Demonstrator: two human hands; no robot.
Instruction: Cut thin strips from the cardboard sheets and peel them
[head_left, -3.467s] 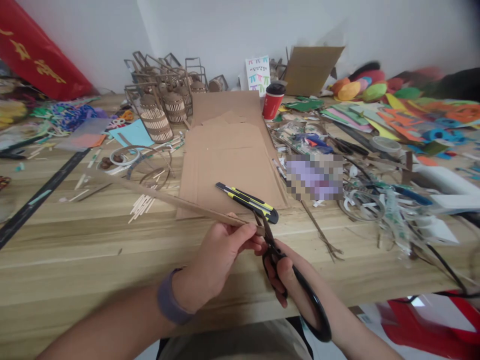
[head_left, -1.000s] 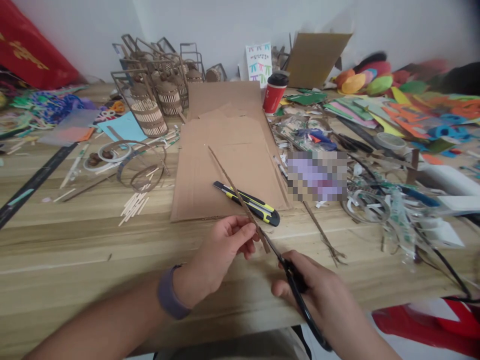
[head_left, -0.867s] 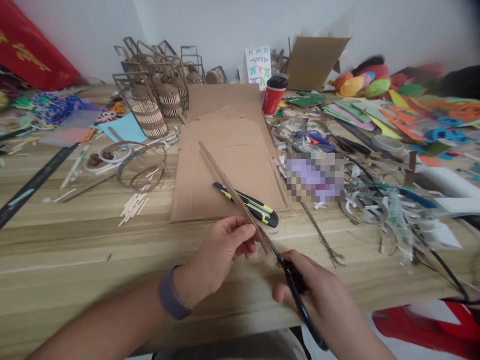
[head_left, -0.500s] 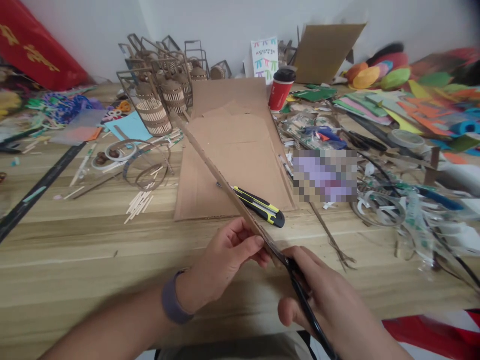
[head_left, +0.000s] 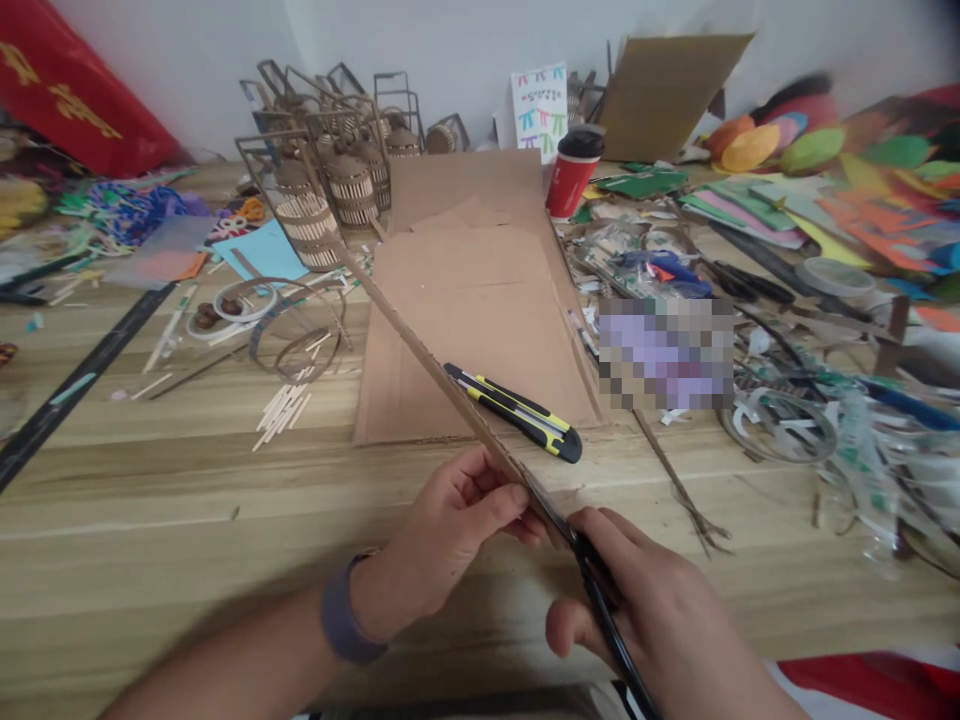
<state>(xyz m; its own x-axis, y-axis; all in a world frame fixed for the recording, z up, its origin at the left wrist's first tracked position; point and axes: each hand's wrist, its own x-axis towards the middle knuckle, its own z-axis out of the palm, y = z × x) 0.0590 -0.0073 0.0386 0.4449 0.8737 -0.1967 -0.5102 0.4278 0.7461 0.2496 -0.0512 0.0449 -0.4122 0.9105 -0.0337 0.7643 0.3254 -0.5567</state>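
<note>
My left hand (head_left: 469,525) pinches a long, thin cardboard strip (head_left: 420,345) near its lower end, between thumb and fingers. The strip slants up and away to the left, over the table. In my right hand (head_left: 656,590) is a pair of black-handled scissors (head_left: 604,600), whose blades lie along the strip's near end, close to my left fingertips. Just beyond my hands, a yellow and black utility knife (head_left: 521,412) rests on a flat cardboard sheet (head_left: 457,290). Part of the scissor handles is hidden by my right hand.
Several small bamboo lanterns (head_left: 352,190) stand at the back left. A red lidded cup (head_left: 576,175) is behind the cardboard's right edge. Short sticks (head_left: 281,412) and strip rings (head_left: 292,345) lie left. Tape, plastic and scraps (head_left: 780,420) crowd the right, beside coloured paper sheets (head_left: 750,215).
The view has shifted slightly, so the table things appear a little further right. My hands keep their hold on the strip and scissors; my right thumb sits slightly further left in view.
</note>
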